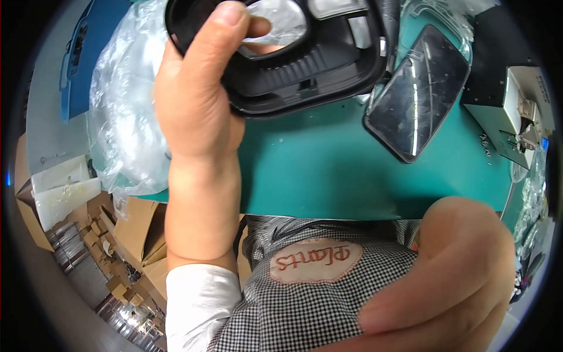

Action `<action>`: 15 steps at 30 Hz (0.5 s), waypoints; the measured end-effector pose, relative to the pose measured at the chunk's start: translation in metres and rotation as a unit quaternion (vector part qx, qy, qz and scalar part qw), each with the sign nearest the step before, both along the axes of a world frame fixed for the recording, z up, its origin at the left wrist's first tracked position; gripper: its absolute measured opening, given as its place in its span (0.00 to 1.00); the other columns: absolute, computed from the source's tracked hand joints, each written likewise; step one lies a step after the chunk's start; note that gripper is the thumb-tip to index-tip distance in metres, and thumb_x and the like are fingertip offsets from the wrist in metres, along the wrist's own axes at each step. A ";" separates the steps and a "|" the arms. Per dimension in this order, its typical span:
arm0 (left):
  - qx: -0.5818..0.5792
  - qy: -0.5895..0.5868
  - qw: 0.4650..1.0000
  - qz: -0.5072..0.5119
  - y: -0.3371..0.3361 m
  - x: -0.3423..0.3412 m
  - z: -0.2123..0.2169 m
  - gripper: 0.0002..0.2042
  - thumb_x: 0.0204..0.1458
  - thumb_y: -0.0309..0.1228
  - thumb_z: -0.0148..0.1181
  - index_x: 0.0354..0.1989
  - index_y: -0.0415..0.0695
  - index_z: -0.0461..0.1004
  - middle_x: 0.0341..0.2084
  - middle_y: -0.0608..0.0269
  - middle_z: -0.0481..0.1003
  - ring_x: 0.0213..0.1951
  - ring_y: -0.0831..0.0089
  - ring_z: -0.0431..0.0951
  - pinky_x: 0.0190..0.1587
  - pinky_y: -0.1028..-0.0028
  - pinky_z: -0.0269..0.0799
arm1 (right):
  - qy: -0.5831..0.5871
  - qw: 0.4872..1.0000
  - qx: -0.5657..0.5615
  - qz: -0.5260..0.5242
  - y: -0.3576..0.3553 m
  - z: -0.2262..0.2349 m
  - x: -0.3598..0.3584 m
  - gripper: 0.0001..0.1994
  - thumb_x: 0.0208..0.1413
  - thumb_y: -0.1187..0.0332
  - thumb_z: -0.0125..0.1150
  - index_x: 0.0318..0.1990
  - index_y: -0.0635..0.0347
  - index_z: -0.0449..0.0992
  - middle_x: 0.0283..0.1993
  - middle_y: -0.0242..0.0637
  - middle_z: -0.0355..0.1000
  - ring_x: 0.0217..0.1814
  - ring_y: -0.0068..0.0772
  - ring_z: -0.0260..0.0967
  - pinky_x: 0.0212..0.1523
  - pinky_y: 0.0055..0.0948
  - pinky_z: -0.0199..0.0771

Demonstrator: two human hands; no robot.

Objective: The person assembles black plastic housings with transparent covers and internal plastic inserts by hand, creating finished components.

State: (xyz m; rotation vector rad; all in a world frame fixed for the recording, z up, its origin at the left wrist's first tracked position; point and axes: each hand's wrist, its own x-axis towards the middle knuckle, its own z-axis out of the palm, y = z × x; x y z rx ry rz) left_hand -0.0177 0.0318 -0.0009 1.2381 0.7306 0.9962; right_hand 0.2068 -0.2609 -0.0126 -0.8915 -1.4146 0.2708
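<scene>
Right hand (451, 281) hangs nearest, over the apron (305, 293), fingers curled, grasp hidden. Beyond it, left hand (196, 100) grips 1 black housing (311, 56) at its left rim, seemingly for inspection; turning it likely needs a steady hold. Phone (417, 94) lies right.

Left hand (196, 100) raised, thumb and fingers (231, 29) clamped; right hand (451, 276) low, loosely curled.

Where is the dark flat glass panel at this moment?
In the head view, the dark glass panel lies tilted on the green mat, upper right, beside the black frame.
</scene>
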 end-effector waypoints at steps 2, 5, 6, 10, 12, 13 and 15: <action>0.006 -0.006 1.000 0.020 0.000 0.009 0.000 0.16 0.58 0.35 0.58 0.49 0.37 0.73 0.34 0.55 0.79 0.31 0.70 0.80 0.30 0.75 0.80 | 0.020 1.000 0.001 -0.022 -0.006 -0.010 0.019 0.11 0.58 0.73 0.52 0.43 0.69 0.77 0.36 0.43 0.77 0.33 0.35 0.74 0.41 0.29 0.77; 0.011 -0.027 1.000 0.002 0.011 -0.001 -0.008 0.16 0.59 0.35 0.58 0.51 0.38 0.72 0.34 0.55 0.79 0.32 0.69 0.81 0.32 0.73 0.81 | 0.046 0.997 -0.021 -0.054 -0.065 -0.008 0.026 0.11 0.58 0.73 0.51 0.44 0.69 0.76 0.37 0.44 0.77 0.34 0.36 0.74 0.41 0.30 0.77; -0.009 -0.028 0.999 -0.037 0.004 0.012 -0.008 0.17 0.60 0.35 0.57 0.52 0.38 0.71 0.35 0.54 0.79 0.33 0.67 0.81 0.34 0.71 0.82 | 0.057 0.994 -0.031 -0.088 -0.004 -0.012 -0.010 0.11 0.59 0.73 0.51 0.44 0.70 0.76 0.37 0.45 0.76 0.34 0.37 0.74 0.41 0.31 0.77; -0.024 -0.053 0.994 -0.093 -0.004 0.014 -0.001 0.16 0.61 0.34 0.53 0.53 0.38 0.70 0.37 0.54 0.79 0.34 0.66 0.81 0.36 0.69 0.83 | 0.071 0.983 -0.075 -0.152 -0.043 -0.010 0.002 0.12 0.60 0.73 0.50 0.45 0.70 0.75 0.38 0.46 0.76 0.34 0.38 0.74 0.42 0.32 0.77; 0.003 -0.012 1.000 -0.007 0.011 -0.015 -0.002 0.16 0.61 0.34 0.53 0.53 0.37 0.70 0.37 0.54 0.79 0.35 0.66 0.81 0.35 0.69 0.83 | 0.120 0.985 -0.067 -0.105 -0.126 0.009 0.007 0.12 0.60 0.73 0.49 0.46 0.70 0.75 0.39 0.47 0.76 0.35 0.38 0.74 0.42 0.33 0.77; 0.017 -0.011 1.000 0.005 0.010 -0.005 -0.007 0.16 0.61 0.33 0.53 0.53 0.37 0.71 0.37 0.54 0.79 0.35 0.67 0.81 0.35 0.70 0.82 | 0.128 0.982 -0.060 -0.125 -0.119 0.000 0.001 0.12 0.60 0.73 0.49 0.46 0.70 0.75 0.39 0.47 0.76 0.35 0.39 0.74 0.42 0.33 0.77; 0.007 0.007 1.000 -0.015 0.003 0.004 0.002 0.16 0.59 0.34 0.56 0.51 0.38 0.72 0.35 0.55 0.79 0.34 0.68 0.81 0.35 0.71 0.81 | 0.128 0.980 -0.047 -0.147 -0.188 0.005 0.046 0.12 0.61 0.73 0.48 0.47 0.71 0.74 0.39 0.48 0.76 0.35 0.39 0.74 0.42 0.34 0.77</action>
